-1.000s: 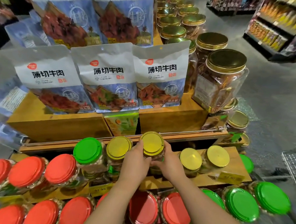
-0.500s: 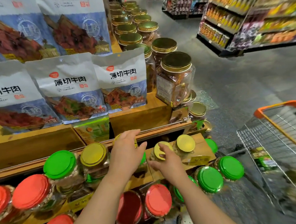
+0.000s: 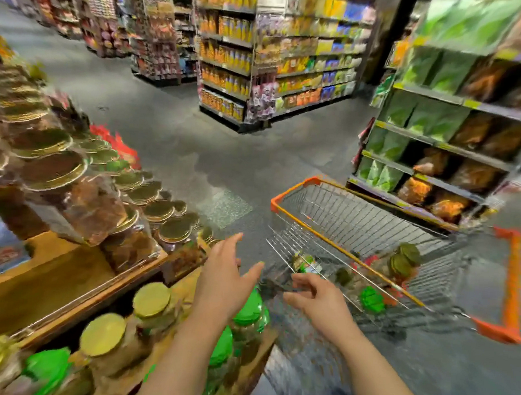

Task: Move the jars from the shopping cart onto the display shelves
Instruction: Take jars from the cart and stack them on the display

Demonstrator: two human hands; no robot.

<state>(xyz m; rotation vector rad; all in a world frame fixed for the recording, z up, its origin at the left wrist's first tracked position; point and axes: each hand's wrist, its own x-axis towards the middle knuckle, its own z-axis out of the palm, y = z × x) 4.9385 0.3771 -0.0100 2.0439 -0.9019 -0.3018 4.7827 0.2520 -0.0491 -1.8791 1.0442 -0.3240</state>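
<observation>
A grey speckled floor (image 3: 196, 139) runs between the aisles. A far shelf unit (image 3: 278, 62) carries rows of yellow and orange packets. Along the right edge, another rack (image 3: 457, 102) holds green bags (image 3: 432, 115) beside brown packaged goods (image 3: 471, 175)

Green-lidded jars (image 3: 402, 260) lie in the wire shopping cart (image 3: 357, 220); yellow-lidded ones (image 3: 151, 300) stand on the display shelves (image 3: 52, 280).

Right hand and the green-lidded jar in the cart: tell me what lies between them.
In the head view, only the shopping cart's wire side stands between the empty right hand and the green-lidded jar.
</observation>
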